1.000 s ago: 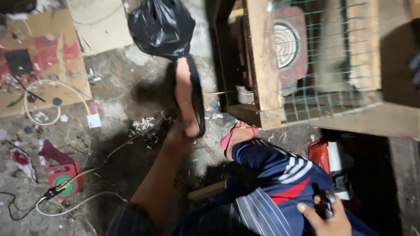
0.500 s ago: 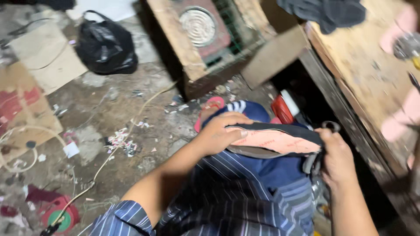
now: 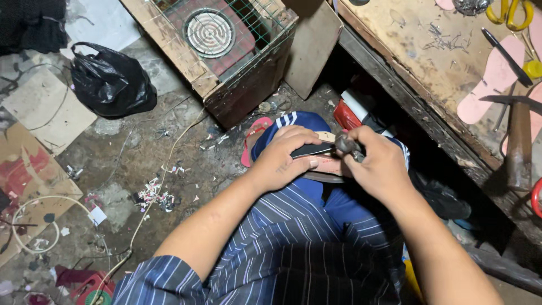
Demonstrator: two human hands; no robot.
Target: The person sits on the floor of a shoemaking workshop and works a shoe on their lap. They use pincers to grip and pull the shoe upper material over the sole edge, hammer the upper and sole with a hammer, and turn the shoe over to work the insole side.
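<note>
My left hand (image 3: 285, 155) presses down on a flat shoe sole with a black edge and pinkish face (image 3: 317, 151), held across my lap on blue trousers. My right hand (image 3: 377, 164) grips a small dark metal tool (image 3: 345, 145) whose tip touches the sole's top edge. Both hands sit close together above my knees. Most of the sole is hidden under my fingers.
A wooden workbench (image 3: 446, 68) at the right carries pink insoles (image 3: 497, 76), a hammer (image 3: 516, 141) and yellow-handled scissors (image 3: 511, 11). A wooden crate with green mesh and a round heater coil (image 3: 212, 34) stands ahead. A black plastic bag (image 3: 110, 82), cardboard and cables lie on the dirty floor at left.
My left arm drew back from the floor by the black bag with the sole and laid it on my lap. My right hand came up to it with the tool.
</note>
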